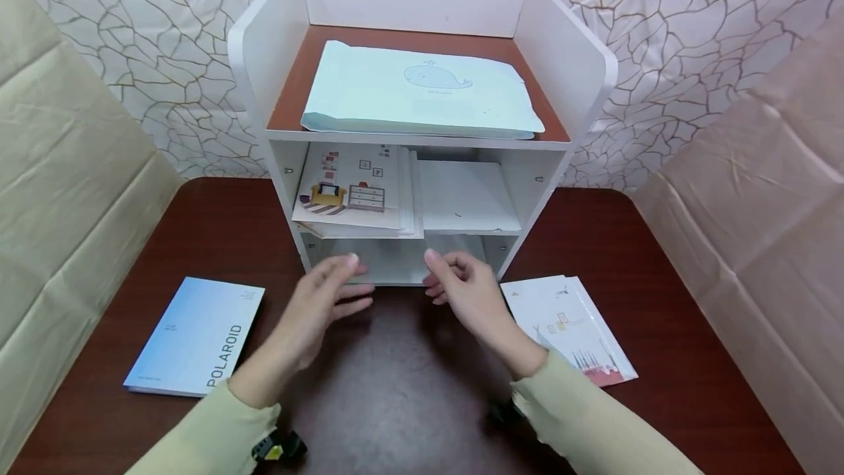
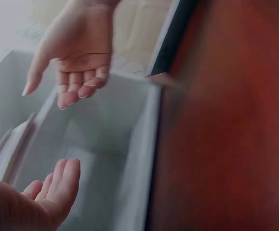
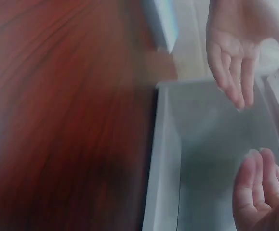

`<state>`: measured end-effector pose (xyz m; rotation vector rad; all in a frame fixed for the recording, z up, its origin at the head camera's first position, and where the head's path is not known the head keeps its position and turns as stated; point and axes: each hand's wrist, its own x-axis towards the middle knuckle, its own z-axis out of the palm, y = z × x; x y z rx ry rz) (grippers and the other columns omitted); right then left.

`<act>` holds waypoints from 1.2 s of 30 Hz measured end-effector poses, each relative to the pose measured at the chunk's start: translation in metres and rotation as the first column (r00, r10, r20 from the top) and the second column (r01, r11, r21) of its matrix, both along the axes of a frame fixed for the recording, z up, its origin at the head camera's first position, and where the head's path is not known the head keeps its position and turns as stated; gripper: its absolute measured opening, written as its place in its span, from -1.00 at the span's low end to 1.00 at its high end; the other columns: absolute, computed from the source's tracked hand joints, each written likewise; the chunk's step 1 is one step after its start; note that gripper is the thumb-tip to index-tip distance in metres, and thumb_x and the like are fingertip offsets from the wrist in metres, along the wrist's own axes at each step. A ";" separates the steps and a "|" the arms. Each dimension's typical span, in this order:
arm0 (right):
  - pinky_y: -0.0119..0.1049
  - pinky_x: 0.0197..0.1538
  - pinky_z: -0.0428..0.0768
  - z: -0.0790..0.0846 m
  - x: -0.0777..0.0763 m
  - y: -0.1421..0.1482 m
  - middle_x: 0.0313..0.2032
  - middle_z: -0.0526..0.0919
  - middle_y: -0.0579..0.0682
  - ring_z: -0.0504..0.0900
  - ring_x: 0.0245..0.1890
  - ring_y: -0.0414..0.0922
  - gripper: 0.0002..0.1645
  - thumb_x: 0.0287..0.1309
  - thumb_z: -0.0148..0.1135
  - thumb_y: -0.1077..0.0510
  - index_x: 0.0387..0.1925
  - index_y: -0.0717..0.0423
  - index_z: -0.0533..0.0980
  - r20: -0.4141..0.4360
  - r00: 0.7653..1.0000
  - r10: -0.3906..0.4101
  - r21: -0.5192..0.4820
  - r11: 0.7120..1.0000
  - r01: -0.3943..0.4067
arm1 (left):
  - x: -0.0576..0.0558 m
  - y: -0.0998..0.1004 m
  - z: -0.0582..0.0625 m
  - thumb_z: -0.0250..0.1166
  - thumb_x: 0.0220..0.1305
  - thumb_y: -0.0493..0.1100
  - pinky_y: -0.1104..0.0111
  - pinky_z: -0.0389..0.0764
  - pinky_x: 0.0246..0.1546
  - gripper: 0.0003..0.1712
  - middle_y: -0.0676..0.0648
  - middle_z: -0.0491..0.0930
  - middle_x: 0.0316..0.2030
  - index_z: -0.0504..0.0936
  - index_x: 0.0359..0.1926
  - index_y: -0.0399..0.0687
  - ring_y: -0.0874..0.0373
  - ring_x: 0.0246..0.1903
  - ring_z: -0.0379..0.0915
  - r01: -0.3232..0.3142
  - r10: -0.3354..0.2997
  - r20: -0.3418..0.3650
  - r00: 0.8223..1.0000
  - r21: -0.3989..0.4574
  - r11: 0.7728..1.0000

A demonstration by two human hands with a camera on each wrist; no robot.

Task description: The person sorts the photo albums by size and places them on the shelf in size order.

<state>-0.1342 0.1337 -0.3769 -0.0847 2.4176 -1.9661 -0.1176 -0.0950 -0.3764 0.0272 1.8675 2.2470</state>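
Note:
In the head view, my left hand (image 1: 310,310) and right hand (image 1: 473,295) hover before the lowest compartment (image 1: 395,262) of a white shelf unit (image 1: 253,105). They are apart, palms facing each other, fingers loosely bent, and neither holds anything. Above them, the middle shelf carries a stack of booklets (image 1: 369,174) with a furniture drawing on its cover, jutting slightly past the shelf's front edge. Beside that stack lies a plain white surface (image 1: 467,193); I cannot tell whether it is a booklet or board. Both wrist views show the gap between my hands over the lowest compartment.
A blue POLAROID book (image 1: 198,336) lies on the dark wood table (image 1: 376,416) at the left. Some illustrated booklets (image 1: 560,321) lie at the right, near my right forearm. A pale package with a whale drawing (image 1: 422,90) rests on the top shelf. Beige cloth (image 1: 72,189) borders the sides.

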 end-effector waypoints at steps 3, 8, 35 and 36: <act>-0.16 -0.28 0.67 -0.006 0.007 0.024 -0.35 0.68 0.19 0.69 -0.37 0.07 -0.55 0.25 0.26 -0.10 -0.21 0.26 0.56 -0.020 1.000 0.011 0.079 0.997 -0.010 | 0.008 0.015 -0.016 0.24 0.33 0.10 0.08 0.56 -0.01 -0.33 -0.27 0.43 0.15 0.34 0.27 -0.23 -0.16 0.06 0.49 0.031 -0.032 -0.022 0.999 -0.043 0.999; -0.12 -0.23 0.67 -0.013 0.020 0.065 -0.33 0.67 0.13 0.70 -0.32 0.05 -0.59 0.21 0.33 -0.02 -0.15 0.26 0.55 -0.004 1.000 -0.023 0.157 0.987 0.024 | 0.013 0.039 -0.037 0.37 0.22 0.06 0.04 0.55 -0.01 -0.27 -0.26 0.44 0.16 0.35 0.30 -0.16 -0.09 0.06 0.50 0.109 -0.109 0.004 0.994 -0.059 0.992; 0.27 0.18 0.28 -0.024 0.027 0.188 0.28 0.15 0.53 0.22 0.26 0.39 0.27 0.11 0.32 -0.26 0.46 0.33 -0.19 0.115 0.977 -0.179 0.599 0.797 0.075 | 0.026 0.161 -0.069 0.56 -0.04 0.03 0.15 0.51 0.04 0.05 -0.16 0.38 0.22 0.21 0.40 -0.14 -0.09 0.16 0.37 0.203 -0.195 0.117 0.974 -0.064 0.977; 0.28 0.19 0.26 -0.025 0.027 0.190 0.28 0.13 0.55 0.19 0.27 0.40 0.28 0.12 0.31 -0.27 0.46 0.34 -0.20 0.125 0.975 -0.183 0.602 0.795 0.072 | 0.027 0.165 -0.068 0.56 -0.05 0.03 0.14 0.50 0.05 0.06 -0.16 0.38 0.22 0.21 0.40 -0.14 -0.09 0.18 0.36 0.206 -0.198 0.111 0.974 -0.073 0.976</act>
